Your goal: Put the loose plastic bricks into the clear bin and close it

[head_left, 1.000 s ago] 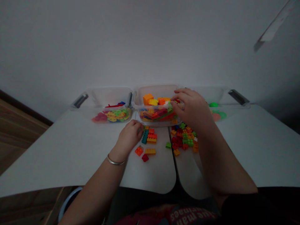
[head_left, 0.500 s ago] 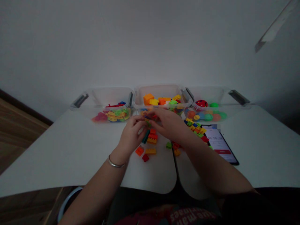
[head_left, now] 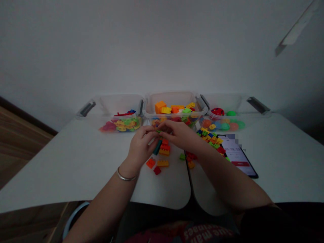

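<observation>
My left hand [head_left: 140, 145] and my right hand [head_left: 178, 134] meet over the white table [head_left: 63, 162], in front of the middle clear bin. Both hands are closed around a stack of small toy bricks [head_left: 162, 147], red, orange and teal, that stands between them. The right fingers pinch at its top; what they press on is too small to name. Loose bricks [head_left: 157, 165] lie just below the stack. A further pile of bricks [head_left: 211, 140] lies to the right of my right wrist.
Three clear bins stand along the wall: the left bin [head_left: 118, 113] with flat coloured pieces, the middle bin [head_left: 174, 109] with bricks, the right bin [head_left: 227, 116] with round discs. A phone [head_left: 239, 157] lies screen-up at the right. A gap [head_left: 188, 179] splits the two tabletops.
My right hand came out of the middle bin and moved left and down to meet my left hand at the brick stack. The phone and right pile came into view.
</observation>
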Motion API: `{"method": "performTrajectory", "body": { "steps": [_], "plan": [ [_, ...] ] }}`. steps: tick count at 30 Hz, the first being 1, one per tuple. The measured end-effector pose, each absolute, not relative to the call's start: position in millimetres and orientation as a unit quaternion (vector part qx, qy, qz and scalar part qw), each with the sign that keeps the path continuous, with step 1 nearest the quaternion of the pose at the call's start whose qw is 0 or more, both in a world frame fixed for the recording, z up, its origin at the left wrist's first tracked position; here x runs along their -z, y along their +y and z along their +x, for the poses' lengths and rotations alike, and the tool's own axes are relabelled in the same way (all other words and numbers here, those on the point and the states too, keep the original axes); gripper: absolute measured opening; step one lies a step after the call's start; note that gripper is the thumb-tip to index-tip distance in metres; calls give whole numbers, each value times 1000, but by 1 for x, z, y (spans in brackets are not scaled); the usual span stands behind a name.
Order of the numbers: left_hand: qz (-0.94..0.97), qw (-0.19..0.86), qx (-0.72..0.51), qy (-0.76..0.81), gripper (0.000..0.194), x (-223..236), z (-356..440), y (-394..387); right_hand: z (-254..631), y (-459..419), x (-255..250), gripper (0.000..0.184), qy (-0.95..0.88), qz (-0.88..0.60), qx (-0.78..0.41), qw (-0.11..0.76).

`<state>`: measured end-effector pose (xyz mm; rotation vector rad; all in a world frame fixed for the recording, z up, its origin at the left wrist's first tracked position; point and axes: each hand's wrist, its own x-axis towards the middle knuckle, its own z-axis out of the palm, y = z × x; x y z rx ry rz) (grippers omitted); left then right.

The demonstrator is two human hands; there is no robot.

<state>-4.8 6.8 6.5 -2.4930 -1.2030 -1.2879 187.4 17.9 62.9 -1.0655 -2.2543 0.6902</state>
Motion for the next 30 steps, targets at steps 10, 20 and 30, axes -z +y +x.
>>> {"method": "performTrajectory", "body": {
  "steps": [10, 20, 30],
  "plan": [
    [-843, -20, 359, -401, 36, -8, -2, 1, 213, 17, -87, 20, -791, -476, -109, 369],
    [-871, -28, 225, -436, 21, -3, -5, 10, 260, 33, -94, 23, -734, -559, 107, 371],
    [-868, -40, 166, -466, 21, 0, -6, 11, 263, 39, -89, 29, -795, -553, 82, 235]
  ]
}}
